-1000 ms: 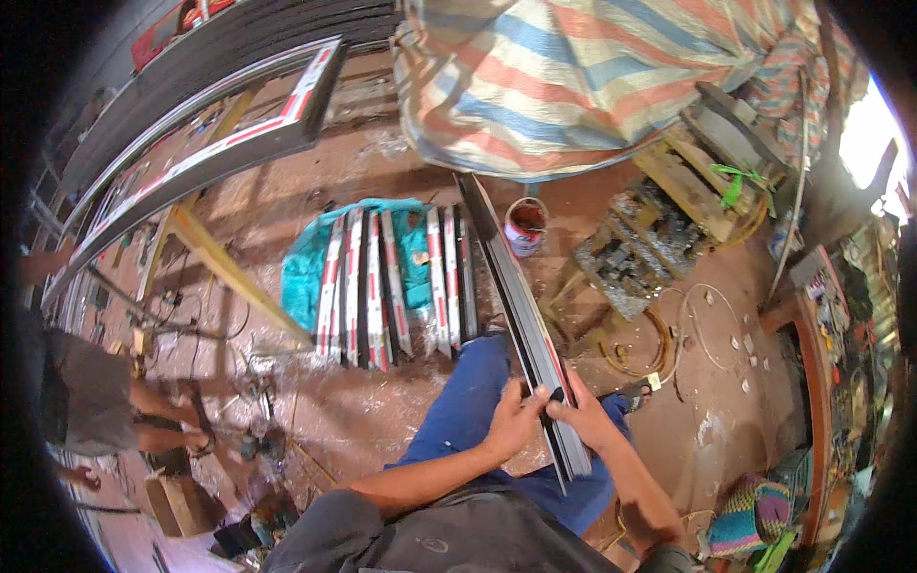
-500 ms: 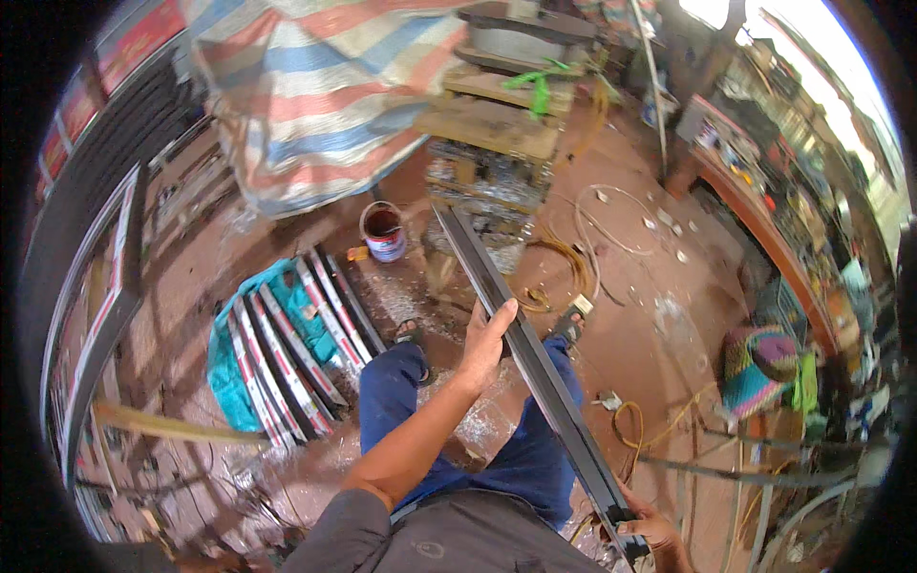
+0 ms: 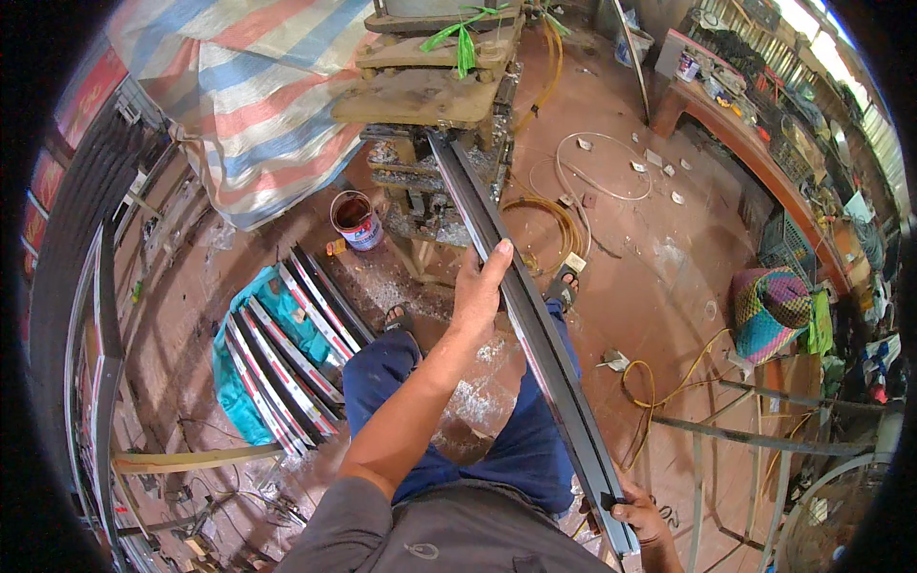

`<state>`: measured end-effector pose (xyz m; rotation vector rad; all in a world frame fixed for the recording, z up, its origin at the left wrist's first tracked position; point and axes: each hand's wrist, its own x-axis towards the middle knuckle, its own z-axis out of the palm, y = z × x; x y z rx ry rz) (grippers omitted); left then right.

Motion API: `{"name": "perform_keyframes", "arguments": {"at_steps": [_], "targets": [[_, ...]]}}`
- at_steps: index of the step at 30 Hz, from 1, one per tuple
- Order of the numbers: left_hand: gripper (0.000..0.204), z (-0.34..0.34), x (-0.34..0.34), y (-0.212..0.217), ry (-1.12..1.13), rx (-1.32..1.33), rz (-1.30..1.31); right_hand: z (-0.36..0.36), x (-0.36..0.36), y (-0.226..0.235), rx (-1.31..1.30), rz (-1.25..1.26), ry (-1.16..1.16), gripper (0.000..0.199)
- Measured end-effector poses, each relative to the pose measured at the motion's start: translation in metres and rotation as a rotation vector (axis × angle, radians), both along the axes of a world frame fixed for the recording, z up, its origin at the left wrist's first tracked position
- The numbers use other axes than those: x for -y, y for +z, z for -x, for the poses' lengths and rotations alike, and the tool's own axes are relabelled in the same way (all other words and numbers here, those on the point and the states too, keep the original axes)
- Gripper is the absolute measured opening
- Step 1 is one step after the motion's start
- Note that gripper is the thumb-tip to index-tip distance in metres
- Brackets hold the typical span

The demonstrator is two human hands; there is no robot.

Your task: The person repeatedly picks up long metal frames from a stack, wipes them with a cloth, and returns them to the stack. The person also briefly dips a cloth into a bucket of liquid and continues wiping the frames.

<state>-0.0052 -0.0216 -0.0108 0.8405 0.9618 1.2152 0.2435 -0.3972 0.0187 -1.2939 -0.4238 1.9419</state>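
A long dark grey metal profile bar [image 3: 541, 353] slants across the middle, from my right hip up to a metal machine [image 3: 435, 110] with stepped, dusty plates. My left hand [image 3: 480, 288] grips the bar near its middle, thumb on top. Around its near end is my right hand [image 3: 634, 514], fingers partly hidden beneath. The bar's far end meets the machine's front below the lowest plate; whether it sits inside cannot be made out. Left of my legs, several similar profile bars [image 3: 287, 361] lie side by side on a teal sheet [image 3: 232, 396].
A paint can [image 3: 357, 227] stands before the machine, beside a striped tarpaulin [image 3: 258, 105]. Hoses [image 3: 559, 222] coil on the tiled floor at right. A woven basket [image 3: 770, 304] and a cluttered bench [image 3: 726, 143] line the right side; metal frames [image 3: 86, 382] lean at left.
The bar's far end has moved forward and up to the machine's front, both hands still holding it. My view has shifted a little, showing the machine further left.
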Motion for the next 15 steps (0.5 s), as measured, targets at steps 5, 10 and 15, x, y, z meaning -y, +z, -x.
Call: {"name": "perform_keyframes", "arguments": {"at_steps": [5, 10, 15], "targets": [[0.056, 0.004, -0.002, -0.005, -0.015, -0.001, 0.002, 0.011, -0.007, 0.005, -0.078, -0.004, 0.008, 0.108], [0.06, 0.01, -0.024, -0.001, 0.001, 0.061, 0.055, 0.024, -0.026, 0.023, -0.065, 0.006, 0.018, 0.108], [0.05, 0.017, -0.062, 0.009, 0.009, 0.087, 0.105, 0.031, -0.06, 0.026, -0.009, 0.058, -0.022, 0.108]]}}
